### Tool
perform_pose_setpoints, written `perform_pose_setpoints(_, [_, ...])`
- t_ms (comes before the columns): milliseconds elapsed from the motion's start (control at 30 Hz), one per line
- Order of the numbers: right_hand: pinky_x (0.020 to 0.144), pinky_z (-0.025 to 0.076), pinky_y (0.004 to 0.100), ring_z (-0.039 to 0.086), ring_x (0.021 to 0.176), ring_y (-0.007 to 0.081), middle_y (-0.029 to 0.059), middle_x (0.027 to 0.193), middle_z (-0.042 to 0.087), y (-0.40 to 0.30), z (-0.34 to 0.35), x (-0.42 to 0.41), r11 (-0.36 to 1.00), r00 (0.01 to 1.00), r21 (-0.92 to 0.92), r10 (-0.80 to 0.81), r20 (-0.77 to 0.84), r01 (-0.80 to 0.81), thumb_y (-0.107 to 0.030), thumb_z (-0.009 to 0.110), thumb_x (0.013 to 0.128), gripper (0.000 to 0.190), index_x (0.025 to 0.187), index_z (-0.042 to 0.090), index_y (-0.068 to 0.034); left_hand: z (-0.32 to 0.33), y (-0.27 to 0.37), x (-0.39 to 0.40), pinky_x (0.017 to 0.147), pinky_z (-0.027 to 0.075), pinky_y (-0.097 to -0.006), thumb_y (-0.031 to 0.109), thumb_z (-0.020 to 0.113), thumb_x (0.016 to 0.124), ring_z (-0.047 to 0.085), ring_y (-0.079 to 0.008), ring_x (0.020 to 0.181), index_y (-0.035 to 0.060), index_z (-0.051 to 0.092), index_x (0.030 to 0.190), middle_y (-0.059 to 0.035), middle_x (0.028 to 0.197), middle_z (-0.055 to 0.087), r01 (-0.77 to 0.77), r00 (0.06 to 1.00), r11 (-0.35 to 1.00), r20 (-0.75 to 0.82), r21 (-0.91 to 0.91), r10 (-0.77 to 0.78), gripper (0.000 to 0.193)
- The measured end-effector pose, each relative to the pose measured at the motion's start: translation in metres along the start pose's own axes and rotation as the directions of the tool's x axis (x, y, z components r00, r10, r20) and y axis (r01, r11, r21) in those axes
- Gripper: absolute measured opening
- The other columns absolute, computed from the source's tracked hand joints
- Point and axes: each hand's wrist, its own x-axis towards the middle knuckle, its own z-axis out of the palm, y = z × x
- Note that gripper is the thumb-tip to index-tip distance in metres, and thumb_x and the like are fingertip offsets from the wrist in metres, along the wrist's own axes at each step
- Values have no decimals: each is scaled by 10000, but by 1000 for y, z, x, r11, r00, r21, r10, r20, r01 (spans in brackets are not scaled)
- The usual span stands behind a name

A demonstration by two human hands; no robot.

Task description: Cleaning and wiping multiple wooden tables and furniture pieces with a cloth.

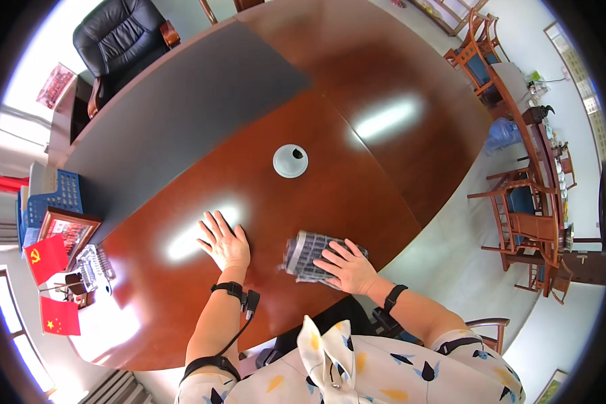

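Note:
Under my right hand (347, 267) lies a folded grey checked cloth (303, 252), pressed flat against the reddish-brown wooden desk (262, 187). The fingers are spread over its right part, and the palm covers some of it. My left hand (227, 245) is spread with its fingers apart and holds nothing. It is over the desk beside a bright light reflection; whether the palm touches the wood, I cannot tell. Beyond both hands, a round white object (290, 161) with a dark opening on top, perhaps an ashtray, sits on the desk.
A dark grey panel (182, 111) is set into the desk. At the left stand a blue file basket (60, 189), a framed picture (68, 230) and small red flags (45, 260). Across the desk is a black leather chair (121, 40); wooden chairs (530, 222) stand right.

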Motion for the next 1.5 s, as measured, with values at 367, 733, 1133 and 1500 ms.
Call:
perform_pose_setpoints(367, [1058,327,539,373,1329,329,133,1431,419,291,-73,-96,426,469,-203,743,-477,-882,-339,543,926,561,1430,413,-131,-64,-115,-82,789,471,-490,205,563,875,586,-387,862,3,659,863,-184,892,641,-31,986,972,-167,-232,-8,225])
perform_pose_setpoints(733, [961,389,502,500,1153,285,47,1136,595,193,-78,-69,978,954,63,-177,-242,197,-286,674,757,381,1118,640,-169,-102,-112,-355,753,492,-456,292,547,879,630,-334,779,18,674,824,-178,868,683,475,598,878,712,53,-367,308])
perform_pose_setpoints(1133, [1024,336,586,395,1285,357,145,1333,480,393,-127,-93,505,455,-66,702,-548,-860,-360,562,901,540,1354,474,-81,-127,82,-386,807,524,-382,273,596,873,682,-295,899,17,642,1151,-174,960,707,348,834,883,534,-315,-138,380])
perform_pose_setpoints(1500, [1033,332,510,414,1258,266,41,1262,511,243,-90,-131,952,943,-56,-306,-128,301,-303,661,793,481,1245,574,-165,-71,116,-478,857,523,-376,217,621,879,676,-318,975,7,634,1160,-190,1048,694,447,872,756,423,-479,-248,351])
